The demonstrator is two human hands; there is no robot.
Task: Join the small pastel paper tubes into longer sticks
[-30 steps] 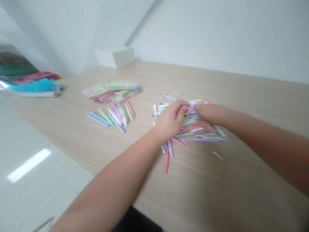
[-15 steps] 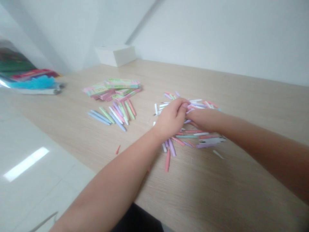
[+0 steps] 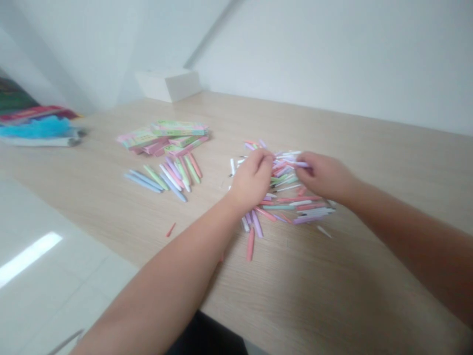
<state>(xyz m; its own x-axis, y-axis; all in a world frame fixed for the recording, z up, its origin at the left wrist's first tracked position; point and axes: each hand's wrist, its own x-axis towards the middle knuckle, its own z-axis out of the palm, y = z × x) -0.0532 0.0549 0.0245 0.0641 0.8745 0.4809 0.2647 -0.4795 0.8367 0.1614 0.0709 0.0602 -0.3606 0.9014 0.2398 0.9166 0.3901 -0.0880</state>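
A loose pile of pastel pen parts [image 3: 281, 207] lies on the table, with pink, purple, white and green barrels and thin white refills among them. Over the pile's left side is my left hand [image 3: 254, 177], its fingers curled closed; what they hold, if anything, is hidden. On the right, my right hand [image 3: 321, 176] pinches a purple pen barrel [image 3: 303, 164] between thumb and fingers. A small gap separates the two hands. Left of the pile, several pens [image 3: 177, 172] in blue, green, purple, white and pink lie side by side.
Behind the pens, several slim pastel boxes [image 3: 181, 129] are stacked. A white box [image 3: 168, 85] stands by the wall. Blue and red packages [image 3: 40, 127] sit at the far left. One small red piece [image 3: 170, 230] lies near the table's front edge.
My right hand has moved right, away from my left hand, and now shows a purple pen barrel in its fingers. The view has shifted slightly to the right.
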